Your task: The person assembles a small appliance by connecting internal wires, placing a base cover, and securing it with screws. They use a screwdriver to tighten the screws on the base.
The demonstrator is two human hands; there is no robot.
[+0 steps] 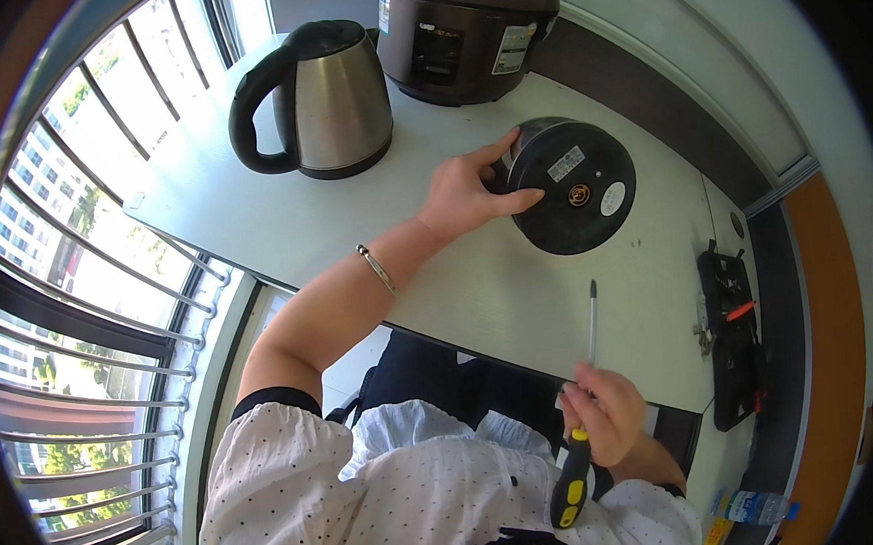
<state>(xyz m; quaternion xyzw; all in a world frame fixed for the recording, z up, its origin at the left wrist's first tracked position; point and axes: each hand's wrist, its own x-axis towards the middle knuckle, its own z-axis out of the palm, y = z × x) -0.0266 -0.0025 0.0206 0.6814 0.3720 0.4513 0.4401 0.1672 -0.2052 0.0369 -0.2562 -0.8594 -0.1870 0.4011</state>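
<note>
My left hand [467, 192] is closed on the edge of an electric kettle [597, 225], which is tipped over so that its round black underside faces me. A brass-coloured ring connector sits near the middle of that underside, beside a printed label and a white oval sticker. Most of the kettle's body is hidden behind its base. In my right hand [607, 417] is a screwdriver [572, 482] with a black and yellow handle. My fingers grip it where the handle meets the shaft, and its tip points away from me, short of the kettle and apart from it.
Another kettle, steel with a black handle [334, 110], stands upright at the back left, next to a dark rice cooker [464, 39]. An opened black tool case [731, 331] lies at the right of the white table [498, 309]. A plastic bottle [760, 507] is at lower right. A barred window [92, 291] lines the left.
</note>
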